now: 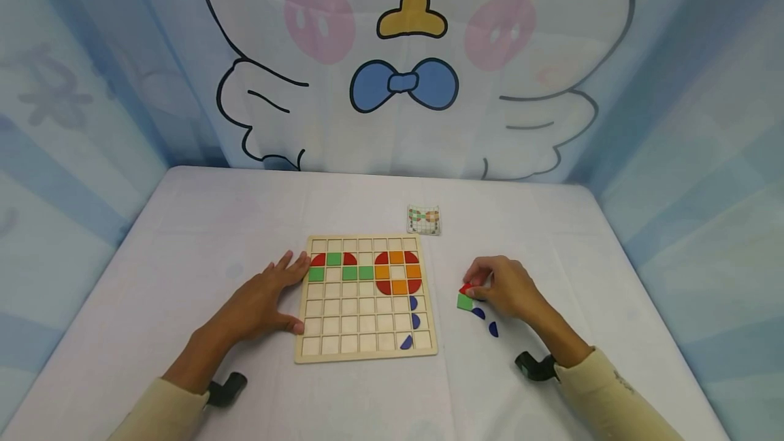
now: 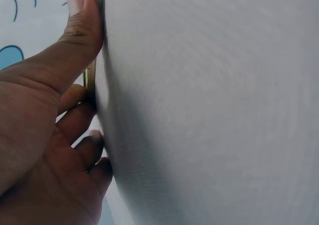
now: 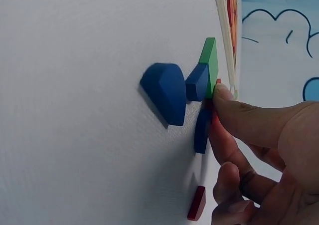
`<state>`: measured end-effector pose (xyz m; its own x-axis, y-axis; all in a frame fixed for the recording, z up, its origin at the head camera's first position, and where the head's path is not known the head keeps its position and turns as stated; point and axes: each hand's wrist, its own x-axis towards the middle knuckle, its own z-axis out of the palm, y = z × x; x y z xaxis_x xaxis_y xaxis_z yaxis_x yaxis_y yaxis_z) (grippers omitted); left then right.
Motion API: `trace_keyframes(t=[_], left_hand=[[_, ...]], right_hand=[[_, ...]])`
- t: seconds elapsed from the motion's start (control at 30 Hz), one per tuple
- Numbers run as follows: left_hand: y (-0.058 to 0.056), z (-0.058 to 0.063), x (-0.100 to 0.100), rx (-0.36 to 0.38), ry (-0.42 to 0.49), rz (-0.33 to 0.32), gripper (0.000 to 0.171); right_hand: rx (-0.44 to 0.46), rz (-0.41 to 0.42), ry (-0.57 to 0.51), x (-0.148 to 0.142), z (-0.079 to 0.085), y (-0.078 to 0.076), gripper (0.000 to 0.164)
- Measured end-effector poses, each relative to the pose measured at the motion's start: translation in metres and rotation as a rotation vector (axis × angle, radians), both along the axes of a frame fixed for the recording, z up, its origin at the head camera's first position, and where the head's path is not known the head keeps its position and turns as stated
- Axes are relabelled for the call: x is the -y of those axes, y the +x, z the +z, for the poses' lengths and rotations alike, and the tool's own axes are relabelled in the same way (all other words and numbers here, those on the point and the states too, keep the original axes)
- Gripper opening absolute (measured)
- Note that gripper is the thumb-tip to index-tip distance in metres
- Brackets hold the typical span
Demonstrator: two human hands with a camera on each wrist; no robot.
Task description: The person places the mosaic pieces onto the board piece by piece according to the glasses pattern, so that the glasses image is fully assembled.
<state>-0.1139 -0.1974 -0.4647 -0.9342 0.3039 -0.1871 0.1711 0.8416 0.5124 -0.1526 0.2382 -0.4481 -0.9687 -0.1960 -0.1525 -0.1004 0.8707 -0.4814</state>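
Observation:
A wooden grid board lies on the table with red, green, orange and blue pieces in its cells. At its left edge my left hand is spread, fingertips by the upper side and thumb against the lower side. The left wrist view shows that thumb on the board's edge. Right of the board, my right hand pinches a red piece between thumb and fingers. A green square lies just below it. Blue half-round pieces lie close by; one is nearest the right wrist camera.
A small pattern card lies behind the board's upper right corner. In the right wrist view another red piece lies beneath the fingers. A printed curtain hangs along the table's far edge, with more curtain on both sides.

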Motion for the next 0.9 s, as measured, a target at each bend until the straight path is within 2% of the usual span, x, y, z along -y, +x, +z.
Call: trace_keyframes(t=[0.4,0.7,0.9], left_hand=[[0.0,0.0,0.001,-0.006,0.001,-0.005,0.127],[0.0,0.001,0.0,-0.001,-0.001,-0.006,0.127],[0.0,0.002,0.0,-0.003,-0.002,-0.009,0.127]], right_hand=[[-0.023,-0.026,-0.084,0.008,0.006,0.002,0.017],[-0.038,-0.022,-0.168,0.039,0.015,0.002,0.017],[-0.068,0.025,-0.24,0.061,0.016,0.001,0.015]])
